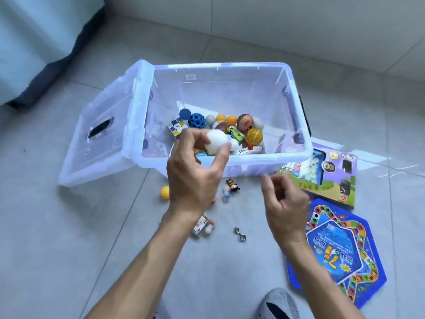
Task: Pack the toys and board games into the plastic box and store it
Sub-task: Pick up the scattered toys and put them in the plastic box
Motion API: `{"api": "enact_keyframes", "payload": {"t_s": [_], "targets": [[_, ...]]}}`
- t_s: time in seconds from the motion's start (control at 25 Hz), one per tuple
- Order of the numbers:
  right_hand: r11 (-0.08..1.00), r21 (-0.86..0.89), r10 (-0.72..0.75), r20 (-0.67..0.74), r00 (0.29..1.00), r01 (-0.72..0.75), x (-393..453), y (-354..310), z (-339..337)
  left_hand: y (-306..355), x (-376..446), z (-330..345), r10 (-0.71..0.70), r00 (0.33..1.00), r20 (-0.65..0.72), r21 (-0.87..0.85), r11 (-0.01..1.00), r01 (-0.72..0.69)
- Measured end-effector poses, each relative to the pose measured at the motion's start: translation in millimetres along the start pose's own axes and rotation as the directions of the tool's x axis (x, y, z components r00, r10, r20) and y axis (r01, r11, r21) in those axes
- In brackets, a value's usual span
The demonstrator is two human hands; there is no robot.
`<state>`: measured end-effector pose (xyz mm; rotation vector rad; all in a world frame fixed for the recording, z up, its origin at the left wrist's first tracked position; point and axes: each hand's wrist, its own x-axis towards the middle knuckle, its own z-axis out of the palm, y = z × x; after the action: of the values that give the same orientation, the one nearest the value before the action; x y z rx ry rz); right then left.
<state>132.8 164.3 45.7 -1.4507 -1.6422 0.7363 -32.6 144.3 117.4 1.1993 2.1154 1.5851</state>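
Plastic box (pixel 230 157), clear, lidless, half-filled; left hand (pixel 195 171) grip pinches white ball (pixel 217 142).

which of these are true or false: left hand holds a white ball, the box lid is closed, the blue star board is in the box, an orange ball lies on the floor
1. The left hand holds a white ball: true.
2. The lid of the plastic box is closed: false, it hangs open at the box's left side.
3. The blue star board is in the box: false, it lies on the floor.
4. An orange ball lies on the floor: true.
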Motion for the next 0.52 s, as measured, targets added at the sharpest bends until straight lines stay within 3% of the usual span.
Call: {"api": "enact_keyframes", "payload": {"t_s": [0.08,0.2,0.36,0.44,0.52], "targets": [[0.968,-0.202,0.195,0.215,0.957,-0.152,-50.1,44.1,7.3,9.3,46.8,13.9,-0.006,0.999,0.047,0.081,0.997,0.002],[0.855,-0.491,0.405,0.430,0.807,-0.168,-88.2,82.6,22.7,-5.6,54.9,21.4,0.013,0.993,0.116,0.201,0.979,-0.037],[0.764,-0.644,0.473,0.500,0.725,-0.054,-89.2,107.0,43.4,-55.6,-33.3,-10.1,-0.136,0.988,0.068,0.167,0.978,0.123],[0.761,-0.649,0.438,0.536,0.721,0.020,-90.8,114.1,48.0,-96.8,-78.5,-17.4,-0.284,0.949,0.135,0.272,0.932,0.240],[0.776,-0.629,0.402,0.559,0.726,0.055,-95.6,120.6,48.3,-137.0,-104.0,-16.1,-0.326,0.910,0.257,0.407,0.890,0.204]]}}
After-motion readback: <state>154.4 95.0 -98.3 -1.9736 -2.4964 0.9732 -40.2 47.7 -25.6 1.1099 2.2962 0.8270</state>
